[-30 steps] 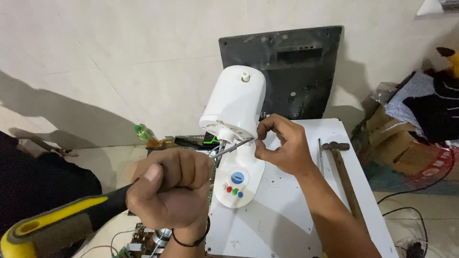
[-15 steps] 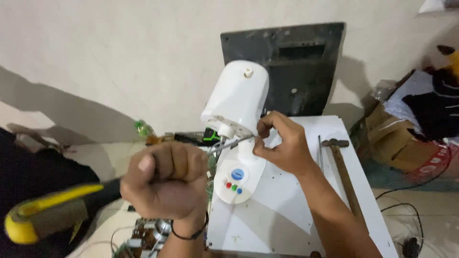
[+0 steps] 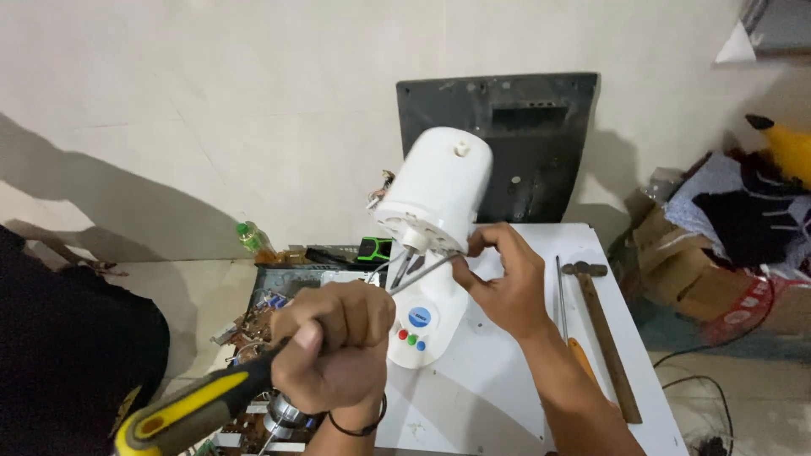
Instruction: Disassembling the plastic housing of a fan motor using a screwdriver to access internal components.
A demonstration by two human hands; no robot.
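Observation:
A white fan motor housing (image 3: 439, 190) on its white stand with coloured buttons (image 3: 420, 325) leans over a white table (image 3: 507, 397). My left hand (image 3: 334, 342) is fisted around a yellow and black handled screwdriver (image 3: 190, 409); its metal shaft (image 3: 400, 270) points up to the underside of the housing. My right hand (image 3: 498, 283) pinches grey wires (image 3: 422, 272) that come out of the housing's base.
A hammer (image 3: 604, 333) and a thin rod (image 3: 559, 287) lie on the table's right side. A dark plastic panel (image 3: 524, 139) leans on the wall behind. Circuit boards and parts (image 3: 262, 312) sit on the floor at left, cardboard and clutter (image 3: 718, 245) at right.
My left hand with the screwdriver has moved right and slightly up, closer to the housing. My right hand keeps its hold on the wires.

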